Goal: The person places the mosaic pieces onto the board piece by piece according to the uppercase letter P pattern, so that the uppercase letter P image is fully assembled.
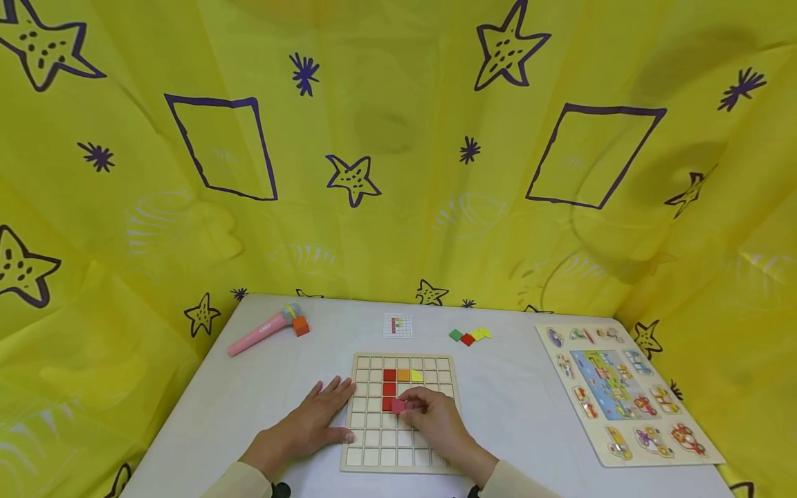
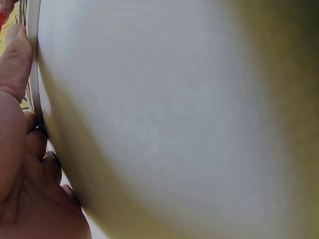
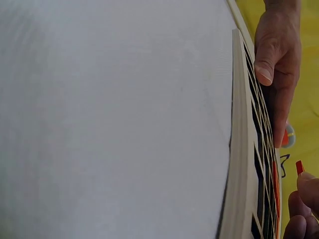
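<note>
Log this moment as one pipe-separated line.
left hand: touches left edge of board | right hand: pinches red tile over board | on board: red tiles, orange tile, yellow tile | card: beyond board

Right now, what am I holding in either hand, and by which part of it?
Your right hand pinches a small red tile by its edge nearest that hand. Your left hand grips nothing; it touches the board's left edge.

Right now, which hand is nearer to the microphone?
Left. The left hand lies at the board's left edge, in front of the microphone and to its right; the right hand holds a red tile over the board, farther right.
</note>
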Demonstrator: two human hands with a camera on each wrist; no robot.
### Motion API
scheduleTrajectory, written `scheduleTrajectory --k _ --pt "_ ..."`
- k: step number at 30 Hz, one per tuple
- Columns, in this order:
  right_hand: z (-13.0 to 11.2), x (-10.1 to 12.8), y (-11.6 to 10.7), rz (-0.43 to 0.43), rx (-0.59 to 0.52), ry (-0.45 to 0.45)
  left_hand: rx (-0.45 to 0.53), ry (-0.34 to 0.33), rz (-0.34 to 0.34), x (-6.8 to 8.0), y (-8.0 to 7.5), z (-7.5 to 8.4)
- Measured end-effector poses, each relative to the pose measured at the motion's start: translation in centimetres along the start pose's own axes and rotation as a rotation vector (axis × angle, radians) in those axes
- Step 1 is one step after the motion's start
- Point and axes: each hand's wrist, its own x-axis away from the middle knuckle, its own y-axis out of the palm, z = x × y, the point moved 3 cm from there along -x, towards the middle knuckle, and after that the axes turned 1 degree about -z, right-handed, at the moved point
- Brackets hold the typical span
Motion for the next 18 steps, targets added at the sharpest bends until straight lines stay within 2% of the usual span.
scheduleTrajectory --k 6,18 --pt "-0.1 0.5 0.8 0.008 0.069 0.008 -0.004 -0.002 0.005 0.1 0.0 0.0" --pt "-0.2 0.4 1.4 -0.004 0.204 -0.061 0.002 -0.010 0.007 0.1 0.1 -0.1"
